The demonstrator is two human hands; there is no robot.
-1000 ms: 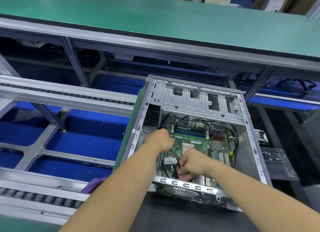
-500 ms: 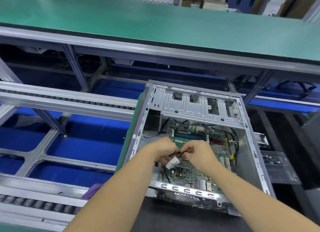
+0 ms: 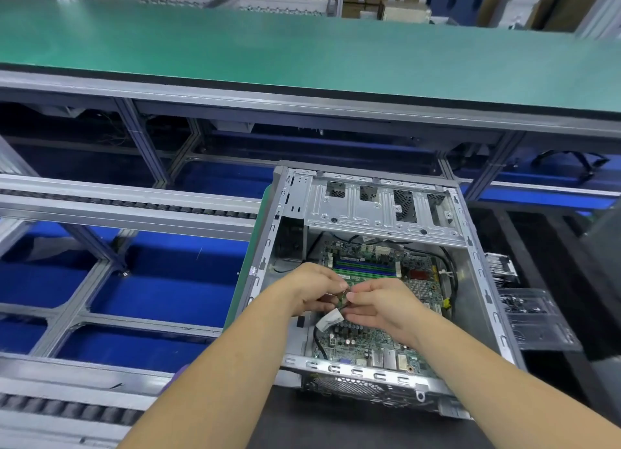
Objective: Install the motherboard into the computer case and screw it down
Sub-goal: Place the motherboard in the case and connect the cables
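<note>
Holding a small thing I could not make out between them, the left hand (image 3: 312, 290) and right hand (image 3: 376, 304) pinched together over the green motherboard (image 3: 379, 301), which lay inside the open grey metal case (image 3: 484, 280) at lower middle, seemingly unscrewed, so careful screw-fitting probably came next.

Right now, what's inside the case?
Inside the computer case lies the green motherboard, with black cables along its far and right edges. Both hands, left hand and right hand, pinch a small part above it, covering the board's middle.
</note>
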